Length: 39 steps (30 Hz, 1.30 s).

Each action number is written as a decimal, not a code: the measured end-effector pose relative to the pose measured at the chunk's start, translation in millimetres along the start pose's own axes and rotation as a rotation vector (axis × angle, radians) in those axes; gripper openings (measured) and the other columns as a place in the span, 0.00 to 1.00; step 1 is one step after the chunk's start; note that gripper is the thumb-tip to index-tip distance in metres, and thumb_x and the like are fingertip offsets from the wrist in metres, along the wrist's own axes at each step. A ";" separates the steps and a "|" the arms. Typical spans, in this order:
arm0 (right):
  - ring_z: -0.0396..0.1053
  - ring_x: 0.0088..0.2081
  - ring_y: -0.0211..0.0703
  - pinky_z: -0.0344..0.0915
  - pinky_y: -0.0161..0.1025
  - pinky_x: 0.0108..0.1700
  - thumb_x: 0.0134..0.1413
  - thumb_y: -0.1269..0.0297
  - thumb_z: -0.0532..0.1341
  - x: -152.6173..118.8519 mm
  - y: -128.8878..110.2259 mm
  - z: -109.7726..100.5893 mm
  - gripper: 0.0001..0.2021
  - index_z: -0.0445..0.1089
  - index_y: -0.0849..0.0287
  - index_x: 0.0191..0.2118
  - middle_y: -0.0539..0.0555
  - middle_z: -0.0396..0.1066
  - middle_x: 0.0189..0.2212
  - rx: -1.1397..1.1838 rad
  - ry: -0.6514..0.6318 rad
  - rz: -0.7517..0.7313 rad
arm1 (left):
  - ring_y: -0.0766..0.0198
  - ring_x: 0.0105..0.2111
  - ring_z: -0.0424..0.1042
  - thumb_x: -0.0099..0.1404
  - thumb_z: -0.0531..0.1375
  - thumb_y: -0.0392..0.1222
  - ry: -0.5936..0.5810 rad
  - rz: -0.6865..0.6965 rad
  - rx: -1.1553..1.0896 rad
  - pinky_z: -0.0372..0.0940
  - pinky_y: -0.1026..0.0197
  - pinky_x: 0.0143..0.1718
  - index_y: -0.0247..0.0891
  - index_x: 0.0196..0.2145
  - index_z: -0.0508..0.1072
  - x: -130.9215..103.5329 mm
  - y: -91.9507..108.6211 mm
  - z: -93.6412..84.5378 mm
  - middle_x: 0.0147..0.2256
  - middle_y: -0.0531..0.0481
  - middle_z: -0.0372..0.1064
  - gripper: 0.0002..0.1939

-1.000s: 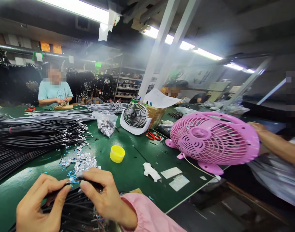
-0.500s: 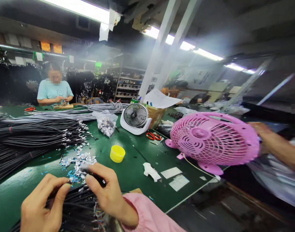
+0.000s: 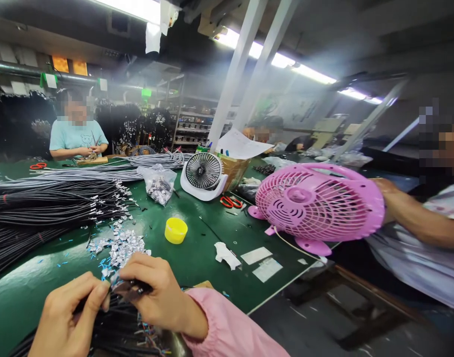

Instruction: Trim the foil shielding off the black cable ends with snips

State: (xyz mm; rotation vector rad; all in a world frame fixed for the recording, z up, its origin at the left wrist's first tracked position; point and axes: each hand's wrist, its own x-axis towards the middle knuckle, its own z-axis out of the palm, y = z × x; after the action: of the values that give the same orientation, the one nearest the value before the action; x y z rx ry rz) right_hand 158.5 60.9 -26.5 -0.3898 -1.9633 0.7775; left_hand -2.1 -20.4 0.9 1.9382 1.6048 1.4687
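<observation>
My left hand [image 3: 72,312] is closed at the lower left, thumb and forefinger pinching the end of a black cable, most of it hidden by the fingers. Just to its right, my right hand [image 3: 162,297] is wrapped round a small dark metal hand tool [image 3: 132,289]; its exact kind is hard to make out. The tool's tip is close to the left fingertips. Beneath both hands lies a bundle of black cables [image 3: 115,322] with coloured wire ends. A heap of silvery foil scraps and blue bits [image 3: 128,245] lies just beyond them.
Black cables [image 3: 55,208] and grey cables [image 3: 81,173] lie left. Beyond the hands are a yellow ring-shaped container [image 3: 175,231], a clear bag [image 3: 160,186], a small white fan [image 3: 202,173] and red-handled scissors [image 3: 230,202]. A co-worker's arm [image 3: 413,213] reaches to a pink fan [image 3: 301,203].
My right hand has brought the tool down and left, close to the left fingertips. The view has shifted slightly, and more of the co-worker on the right shows.
</observation>
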 end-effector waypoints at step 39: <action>0.42 0.16 0.30 0.42 0.31 0.17 0.50 0.52 0.58 44.6 -5.8 -15.5 0.19 0.52 0.54 0.18 0.42 0.49 0.14 0.439 0.456 0.515 | 0.65 0.21 0.61 0.61 0.61 0.63 0.070 -0.269 -0.150 0.57 0.66 0.22 0.43 0.17 0.70 -2.5 7.4 5.2 0.19 0.56 0.62 0.24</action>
State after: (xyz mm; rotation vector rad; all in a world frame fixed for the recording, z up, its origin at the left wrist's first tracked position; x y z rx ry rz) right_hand 150.2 87.1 12.3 -0.7425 -1.2295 1.2857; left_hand 6.8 -23.2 2.2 1.5396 1.6561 1.5111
